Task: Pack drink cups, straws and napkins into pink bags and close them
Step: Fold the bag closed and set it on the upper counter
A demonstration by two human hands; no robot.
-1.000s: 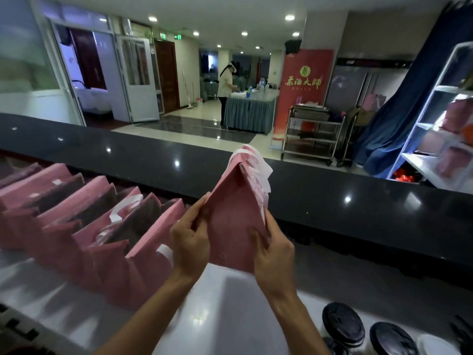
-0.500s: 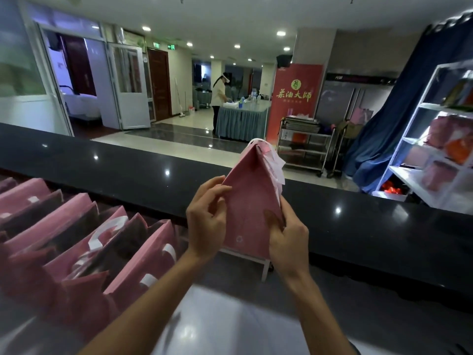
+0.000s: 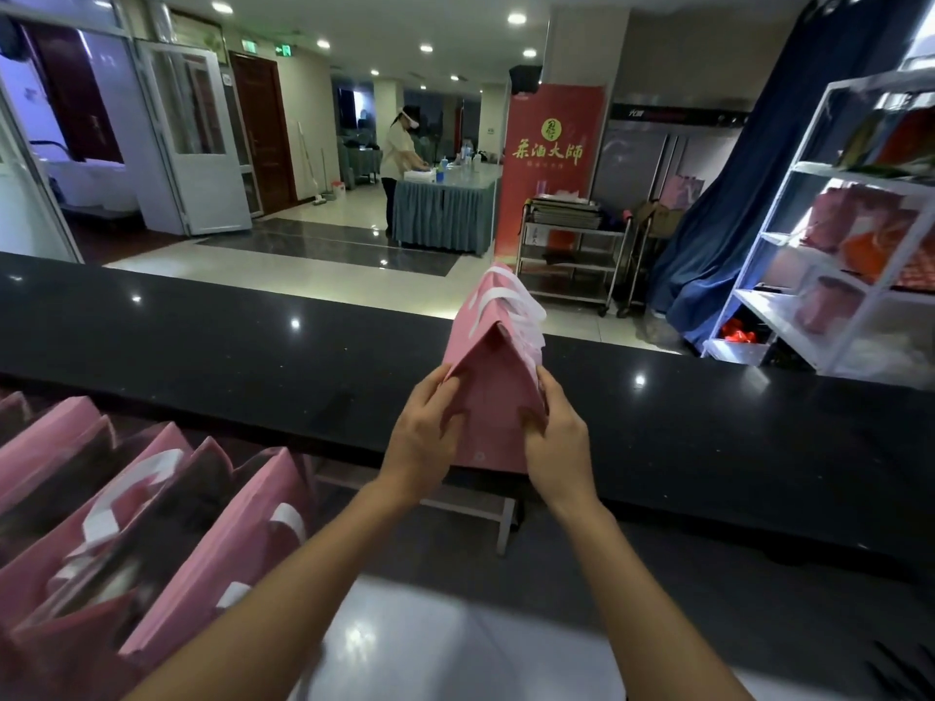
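A pink bag (image 3: 493,376) with white handles is held up in front of me, above the black counter (image 3: 202,346). Its top is folded shut into a peak. My left hand (image 3: 422,442) grips its left side and my right hand (image 3: 554,442) grips its right side, thumbs pressed on the near face. A row of several open pink bags (image 3: 152,523) with white handles stands at the lower left on the white worktop (image 3: 455,645). No cups, straws or napkins are in view.
A white shelf unit (image 3: 830,235) with pink and orange bags stands at the right. Beyond the counter are a metal trolley (image 3: 571,245), a red banner (image 3: 554,159) and a person at a draped table (image 3: 445,215).
Both hands have lifted the closed bag up and away from me, over the black counter. The view has tilted upward, so the black cup lids at the lower right have left the frame.
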